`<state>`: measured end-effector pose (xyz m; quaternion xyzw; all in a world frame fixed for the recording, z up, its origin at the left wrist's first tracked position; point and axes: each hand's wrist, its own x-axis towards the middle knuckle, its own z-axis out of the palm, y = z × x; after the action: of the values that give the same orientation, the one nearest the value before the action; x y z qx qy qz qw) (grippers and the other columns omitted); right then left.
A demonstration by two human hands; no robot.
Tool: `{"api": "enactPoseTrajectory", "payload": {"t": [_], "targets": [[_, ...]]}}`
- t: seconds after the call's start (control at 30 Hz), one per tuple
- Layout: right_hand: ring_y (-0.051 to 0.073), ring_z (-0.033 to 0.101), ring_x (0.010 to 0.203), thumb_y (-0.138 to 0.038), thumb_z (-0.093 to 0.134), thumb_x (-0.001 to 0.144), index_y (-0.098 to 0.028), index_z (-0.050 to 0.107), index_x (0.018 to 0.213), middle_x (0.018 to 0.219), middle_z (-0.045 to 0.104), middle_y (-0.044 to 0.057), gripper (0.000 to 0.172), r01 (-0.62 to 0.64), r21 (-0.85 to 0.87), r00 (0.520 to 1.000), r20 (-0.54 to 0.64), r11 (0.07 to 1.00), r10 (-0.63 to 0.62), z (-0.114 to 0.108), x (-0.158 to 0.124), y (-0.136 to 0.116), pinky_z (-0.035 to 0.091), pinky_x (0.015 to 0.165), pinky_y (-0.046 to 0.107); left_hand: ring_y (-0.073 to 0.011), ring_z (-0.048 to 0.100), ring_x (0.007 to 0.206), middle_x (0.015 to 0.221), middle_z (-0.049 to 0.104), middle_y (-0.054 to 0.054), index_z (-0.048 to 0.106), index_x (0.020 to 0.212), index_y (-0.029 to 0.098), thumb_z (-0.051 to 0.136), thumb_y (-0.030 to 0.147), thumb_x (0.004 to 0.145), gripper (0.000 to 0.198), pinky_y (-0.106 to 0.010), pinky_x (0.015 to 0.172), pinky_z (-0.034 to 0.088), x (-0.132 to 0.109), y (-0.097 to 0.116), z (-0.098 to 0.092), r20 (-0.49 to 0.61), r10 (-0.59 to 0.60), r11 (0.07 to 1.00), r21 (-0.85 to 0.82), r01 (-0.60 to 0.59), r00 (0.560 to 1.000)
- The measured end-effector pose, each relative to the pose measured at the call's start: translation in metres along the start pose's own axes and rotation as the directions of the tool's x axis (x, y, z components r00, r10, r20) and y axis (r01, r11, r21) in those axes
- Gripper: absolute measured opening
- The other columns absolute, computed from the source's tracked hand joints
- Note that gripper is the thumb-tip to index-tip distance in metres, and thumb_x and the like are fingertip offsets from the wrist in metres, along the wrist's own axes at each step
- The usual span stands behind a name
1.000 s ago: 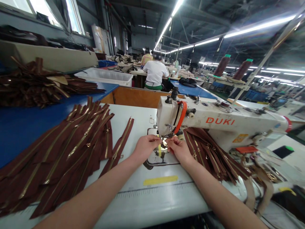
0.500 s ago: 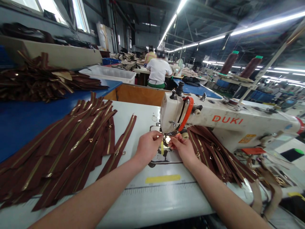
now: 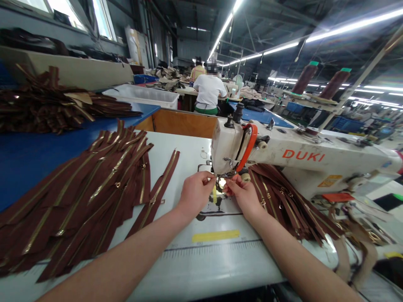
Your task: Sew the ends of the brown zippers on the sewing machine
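Observation:
Both my hands are at the needle area of a white sewing machine (image 3: pixel 270 147) with a red-orange guard. My left hand (image 3: pixel 195 191), fingers pinched, touches the left side of the presser foot (image 3: pixel 218 183). On the other side, my right hand (image 3: pixel 244 195) pinches with thumb and forefinger close to the lit needle plate. Whatever lies between the fingertips is too small to make out. Left of my hands, one brown zipper (image 3: pixel 160 191) with gold teeth lies on the table beside a large spread of brown zippers (image 3: pixel 103 180). More brown zippers (image 3: pixel 286 205) lie under the machine arm.
Thread cones (image 3: pixel 305 78) stand behind the machine at right. A yellow strip (image 3: pixel 215 235) and a ruler scale mark the pale table (image 3: pixel 204 268). Another zipper heap (image 3: pixel 40 105) and a white bin (image 3: pixel 145 97) sit at left. A person in white (image 3: pixel 209 90) sits ahead.
My hands keep nearly the same pinched pose at the needle. The view has shifted slightly; nothing was visibly picked up or let go.

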<state>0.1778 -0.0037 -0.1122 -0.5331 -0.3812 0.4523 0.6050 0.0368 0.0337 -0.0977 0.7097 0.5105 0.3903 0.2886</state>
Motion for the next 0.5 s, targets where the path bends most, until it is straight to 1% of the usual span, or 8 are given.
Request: {"api": "enactPoseTrajectory", "payload": {"t": [0.3, 0.5], "targets": [[0.014, 0.056, 0.055, -0.041, 0.072, 0.056, -0.020, 0.053, 0.061, 0.058, 0.059, -0.002, 0.029, -0.018, 0.005, 1.000, -0.003, 1.000, 0.018, 0.0003, 0.0016, 0.0004, 0.045, 0.055, 0.026, -0.0151, 0.059, 0.060, 0.061, 0.063, 0.002, 0.071, 0.076, 0.020, 0.059, 0.021, 0.077, 0.012, -0.024, 0.059, 0.041, 0.0018, -0.0012, 0.0031, -0.011, 0.015, 1.000, -0.007, -0.015, 1.000], [0.014, 0.056, 0.056, -0.040, 0.072, 0.058, -0.020, 0.054, 0.062, 0.059, 0.059, -0.002, 0.027, -0.006, -0.001, 1.000, -0.004, 1.000, 0.006, 0.0009, 0.0006, -0.0003, 0.045, 0.055, 0.026, -0.0154, 0.059, 0.061, 0.064, 0.064, 0.001, 0.072, 0.076, 0.019, 0.059, 0.021, 0.077, 0.013, -0.024, 0.060, 0.040, 0.0021, 0.0012, 0.0039, -0.003, 0.014, 1.000, 0.005, -0.014, 1.000]]}}
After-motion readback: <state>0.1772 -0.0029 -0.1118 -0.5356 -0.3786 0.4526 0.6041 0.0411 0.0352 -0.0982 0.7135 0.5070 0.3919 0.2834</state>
